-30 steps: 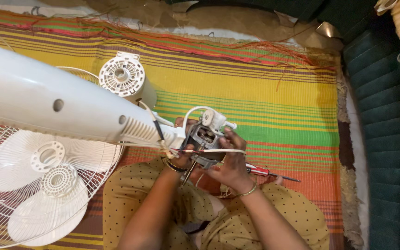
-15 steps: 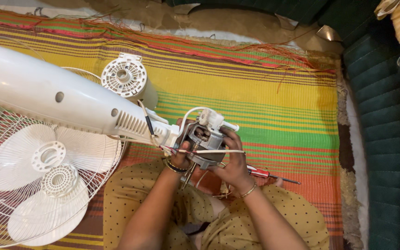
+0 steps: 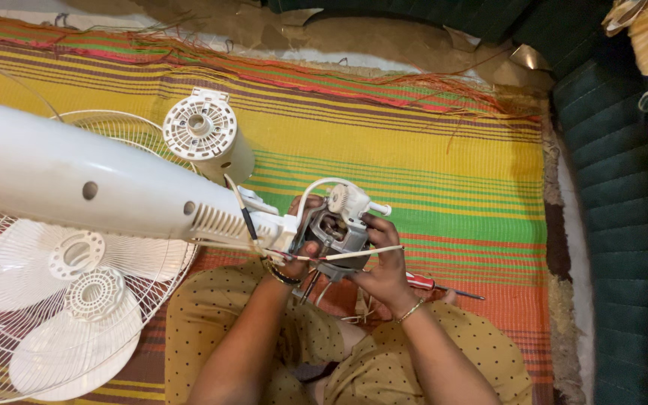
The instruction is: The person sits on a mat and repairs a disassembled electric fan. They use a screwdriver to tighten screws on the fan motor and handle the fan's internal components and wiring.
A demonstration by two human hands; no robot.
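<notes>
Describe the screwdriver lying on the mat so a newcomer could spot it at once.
Start at the striped woven mat and find the person's right hand on the grey metal fan motor. Just right of that wrist lies the red-handled screwdriver, thin dark shaft pointing right. It is the only red tool among white fan parts.

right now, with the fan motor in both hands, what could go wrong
1. The motor is held up off the mat by the left hand and right hand, with thin wires across it; a tug might strain or snap them.
2. The white stand leans beside the motor and could shift and knock it.
3. The screwdriver lies by the right wrist, where it might roll or poke.
</notes>
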